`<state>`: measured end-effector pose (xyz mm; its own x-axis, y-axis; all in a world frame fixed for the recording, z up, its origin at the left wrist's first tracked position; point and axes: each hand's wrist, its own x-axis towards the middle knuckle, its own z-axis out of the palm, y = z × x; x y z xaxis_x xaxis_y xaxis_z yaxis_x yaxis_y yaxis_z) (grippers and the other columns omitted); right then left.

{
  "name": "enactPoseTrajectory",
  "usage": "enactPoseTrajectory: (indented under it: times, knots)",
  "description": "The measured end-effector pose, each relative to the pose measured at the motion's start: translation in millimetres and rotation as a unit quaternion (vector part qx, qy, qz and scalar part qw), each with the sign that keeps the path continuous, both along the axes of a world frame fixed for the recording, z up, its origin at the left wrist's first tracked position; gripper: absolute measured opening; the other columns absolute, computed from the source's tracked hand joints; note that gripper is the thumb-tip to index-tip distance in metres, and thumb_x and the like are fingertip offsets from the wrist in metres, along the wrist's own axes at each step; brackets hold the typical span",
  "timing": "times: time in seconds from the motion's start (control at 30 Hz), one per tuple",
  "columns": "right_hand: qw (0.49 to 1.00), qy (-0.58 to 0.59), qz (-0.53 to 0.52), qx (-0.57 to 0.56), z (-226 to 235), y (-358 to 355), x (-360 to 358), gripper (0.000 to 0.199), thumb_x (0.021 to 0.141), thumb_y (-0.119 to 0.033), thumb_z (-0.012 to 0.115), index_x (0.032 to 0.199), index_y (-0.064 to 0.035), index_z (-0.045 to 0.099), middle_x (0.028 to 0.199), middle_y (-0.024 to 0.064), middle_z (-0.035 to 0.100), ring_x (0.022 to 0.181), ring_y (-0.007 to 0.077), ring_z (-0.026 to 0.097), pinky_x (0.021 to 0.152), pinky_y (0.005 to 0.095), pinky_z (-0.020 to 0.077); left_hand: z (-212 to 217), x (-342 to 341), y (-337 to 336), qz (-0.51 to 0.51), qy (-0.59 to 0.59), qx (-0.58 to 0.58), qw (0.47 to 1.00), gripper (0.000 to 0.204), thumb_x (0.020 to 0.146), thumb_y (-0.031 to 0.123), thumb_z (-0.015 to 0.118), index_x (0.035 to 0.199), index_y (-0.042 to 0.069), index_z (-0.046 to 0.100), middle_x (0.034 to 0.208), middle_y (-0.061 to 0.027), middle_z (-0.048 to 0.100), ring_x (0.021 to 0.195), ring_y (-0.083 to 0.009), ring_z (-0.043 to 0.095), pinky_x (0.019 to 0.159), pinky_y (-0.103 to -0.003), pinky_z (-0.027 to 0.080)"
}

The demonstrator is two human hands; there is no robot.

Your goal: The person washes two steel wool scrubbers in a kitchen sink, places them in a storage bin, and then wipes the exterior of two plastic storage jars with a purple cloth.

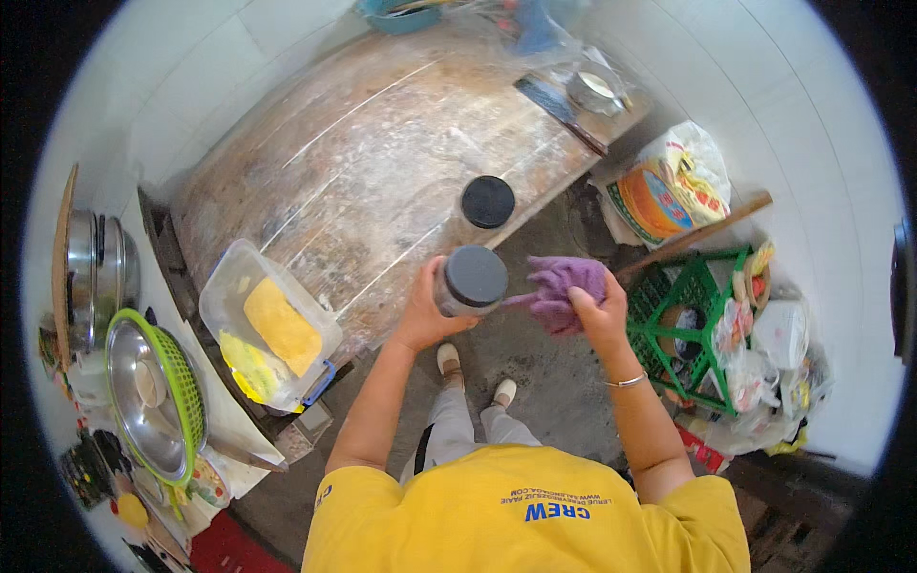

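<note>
In my left hand [426, 310] is a jar with a dark grey lid [476, 275], gripped around its side near the table's front edge. A purple cloth [564, 291] hangs bunched from my right hand [600, 310], whose fingers are closed on it. The cloth and the jar are apart, with the floor showing between them. Just beyond the jar, a second round black-topped container [488, 201] stands at the edge of the worn wooden table [373, 153]. What the held jar contains is hidden by my hand and its lid.
A clear plastic box [320, 329] with yellow contents sits at the table's left. A cleaver [564, 115] and a metal pot [594, 91] lie at the far right corner. To the right are a printed sack [669, 191] and a green crate [683, 325]; a green colander [158, 392] is left.
</note>
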<state>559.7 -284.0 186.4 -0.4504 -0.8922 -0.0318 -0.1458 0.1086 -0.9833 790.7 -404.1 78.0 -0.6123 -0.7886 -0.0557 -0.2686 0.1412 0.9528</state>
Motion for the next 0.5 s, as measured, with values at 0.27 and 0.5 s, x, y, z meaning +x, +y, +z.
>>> enactPoseTrajectory:
  times: [0.27,0.5]
  knots:
    - [0.934,0.293,0.202,0.033,13,32,-10,0.034,0.081,-0.030,0.056,0.108,-0.0107,0.060,0.114,0.0165,0.056,0.104,0.0373,0.051,0.091,0.0420,0.0398,32,-76,112,-0.133,0.085,-0.003,0.987,0.100,0.049,0.029,0.086,0.131,0.004,0.034,0.126,-0.0132,0.045,0.119,-0.0264,0.044,0.100,-0.039,0.034]
    - [0.976,0.137,-0.010,0.166,-32,130,-128,0.026,0.084,-0.022,0.052,0.095,-0.0020,0.064,0.081,0.0124,0.065,0.077,0.0209,0.062,0.071,0.0312,0.0481,64,-129,200,-0.177,0.138,-0.082,0.971,0.095,0.051,0.026,0.083,0.129,0.005,0.033,0.120,-0.0173,0.043,0.113,-0.0339,0.044,0.095,-0.041,0.037]
